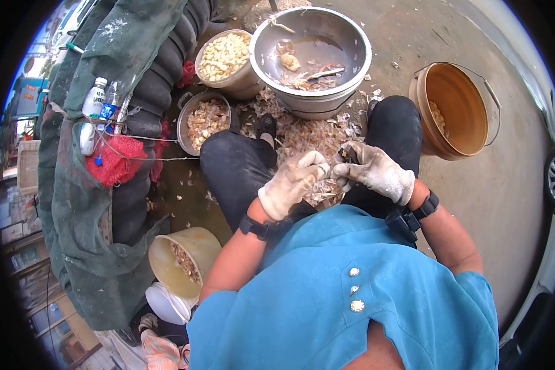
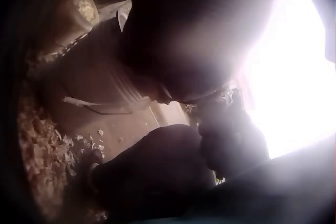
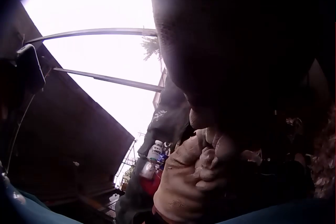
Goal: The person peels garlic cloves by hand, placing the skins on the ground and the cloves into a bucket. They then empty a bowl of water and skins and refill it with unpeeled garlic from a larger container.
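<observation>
Both hands wear pale, dirty work gloves and meet above the lap in the head view. The right hand (image 1: 379, 169) grips a small dark tool (image 1: 349, 153), its kind mostly hidden by the fingers. Close beside it, the left hand (image 1: 293, 182) has its fingers curled, tips together, facing the right hand. In the right wrist view the left hand (image 3: 181, 179) appears to pinch a small pale piece (image 3: 208, 158), perhaps a garlic clove. Below the hands, papery garlic skins (image 1: 314, 139) cover the ground between the knees. The left wrist view is dark.
Ahead stands a metal basin (image 1: 357, 55) with water and scraps. To its left are a bucket of peeled cloves (image 1: 253, 86) and a smaller tub of garlic (image 1: 180, 126). A tilted brown bucket (image 1: 475, 132) stands right; a cream bucket (image 1: 206, 243) lies left, near netted tyres (image 1: 148, 98).
</observation>
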Demonstrator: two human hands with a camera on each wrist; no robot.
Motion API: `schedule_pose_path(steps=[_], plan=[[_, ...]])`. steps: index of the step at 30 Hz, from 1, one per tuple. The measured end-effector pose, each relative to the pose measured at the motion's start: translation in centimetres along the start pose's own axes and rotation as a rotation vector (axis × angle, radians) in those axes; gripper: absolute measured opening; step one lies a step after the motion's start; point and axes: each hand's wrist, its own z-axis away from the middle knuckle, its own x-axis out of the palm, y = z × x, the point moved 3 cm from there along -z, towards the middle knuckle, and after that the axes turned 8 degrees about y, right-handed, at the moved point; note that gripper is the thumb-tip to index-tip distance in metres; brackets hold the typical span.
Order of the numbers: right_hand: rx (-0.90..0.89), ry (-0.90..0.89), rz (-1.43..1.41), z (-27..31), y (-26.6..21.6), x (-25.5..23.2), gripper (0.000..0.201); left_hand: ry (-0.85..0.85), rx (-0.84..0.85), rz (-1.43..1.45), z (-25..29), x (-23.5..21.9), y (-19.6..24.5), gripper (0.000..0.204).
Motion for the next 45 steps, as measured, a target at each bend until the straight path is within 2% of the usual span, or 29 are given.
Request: schedule_pose_path(steps=[2,3,7,9,10,12,14,16,18,20,21,22,23,24,26,27,28,30,31,34,36,37,38,39,40,42,43,44,45], plan=[[-0.037,-0.059,-0.220,0.1,-0.3,0.1,0.017,0.082,-0.801,0.751,0.5,-0.3,-0.5,0.011],[-0.034,-0.061,-0.221,0.1,-0.2,0.0,0.017,0.182,-0.965,0.993,0.9,0.0,-0.8,0.013],[-0.046,-0.067,-0.303,-0.1,0.0,-1.0,0.019,0.156,-0.936,0.847,0.8,-0.1,-0.7,0.017],[-0.084,-0.031,-0.323,-0.1,-0.3,-2.1,0.020,0.298,-1.016,1.343,0.9,0.5,-1.4,0.024],[-0.132,0.036,-0.247,0.1,-0.8,-3.1,0.019,0.220,-0.910,1.204,1.1,0.6,-1.8,0.030],[-0.169,0.233,-0.230,1.1,-2.4,-5.4,0.021,0.273,-0.927,1.231,1.6,1.1,-2.7,0.033],[-0.260,0.456,-0.174,2.0,-3.2,-8.9,0.018,0.299,-0.990,1.244,1.3,0.9,-2.6,0.036],[-0.327,0.782,-0.028,2.8,-2.5,-13.5,0.017,0.337,-1.101,1.402,1.2,1.0,-3.1,0.037],[-0.328,1.135,0.220,3.6,-1.6,-17.1,0.019,0.341,-1.047,1.331,1.0,0.8,-3.1,0.036],[-0.303,1.139,0.202,4.0,-0.7,-17.9,0.022,0.341,-0.994,1.261,0.7,0.7,-3.0,0.036],[-0.271,1.139,0.185,4.0,-0.6,-17.9,0.024,0.241,-0.824,0.901,0.4,0.4,-2.9,0.033],[-0.238,1.085,0.221,3.5,-1.1,-16.6,0.023,0.144,-0.649,0.546,0.2,0.3,-2.7,0.031],[-0.245,0.941,0.130,3.2,-1.7,-14.8,0.022,0.262,-0.796,0.984,0.6,0.7,-3.3,0.030],[-0.250,0.793,0.042,3.0,-2.6,-12.4,0.021,0.266,-0.794,0.983,0.4,0.8,-3.2,0.030],[-0.129,0.632,-0.037,2.4,-4.1,-7.6,0.019,0.236,-0.640,0.782,-0.1,0.6,-2.7,0.032],[-0.111,0.526,-0.048,1.8,-4.1,-5.6,0.019,0.284,-0.697,1.046,-0.1,0.8,-2.7,0.035],[-0.097,0.420,-0.059,1.1,-4.1,-3.7,0.020,0.292,-0.698,1.044,0.0,0.8,-2.8,0.035],[-0.053,0.279,0.036,0.6,-4.6,0.0,0.023,0.325,-0.525,0.606,0.2,0.1,-2.9,0.037],[-0.094,0.257,0.063,0.0,-4.3,1.5,0.026,0.280,-0.517,0.345,-0.4,-1.1,-0.9,0.041],[-0.158,0.219,0.262,-1.2,-3.2,4.4,0.036,0.342,-0.553,0.366,0.2,-2.0,-0.8,0.044],[-0.234,0.199,0.290,-1.1,-3.5,5.9,0.037,0.405,-0.541,0.448,0.7,-2.3,0.0,0.050],[-0.327,0.246,0.362,-1.3,-3.0,6.3,0.040,0.391,-0.487,0.341,0.7,-2.5,0.3,0.052],[-0.297,0.226,0.347,-1.4,-3.0,6.5,0.042,0.384,-0.431,0.217,0.8,-3.1,0.7,0.055],[-0.307,0.249,0.353,-1.3,-3.7,7.2,0.043,0.415,-0.481,0.388,1.1,-3.2,0.7,0.053],[-0.234,0.228,0.345,-1.6,-3.5,7.5,0.042,0.456,-0.518,0.548,1.3,-3.2,0.6,0.052],[-0.361,0.351,0.474,-2.1,-3.3,7.9,0.043,0.431,-0.204,0.048,1.7,-4.1,0.8,0.050],[-0.241,0.322,0.447,-2.3,-3.2,8.1,0.045,0.454,-0.222,0.109,2.0,-4.0,0.5,0.052],[-0.337,0.355,0.408,-2.4,-3.0,8.3,0.046,0.472,-0.235,0.179,2.2,-3.7,0.0,0.053],[-0.337,0.339,0.393,-3.4,-1.9,8.1,0.039,0.503,-0.278,0.318,2.5,-2.7,-1.3,0.054]])
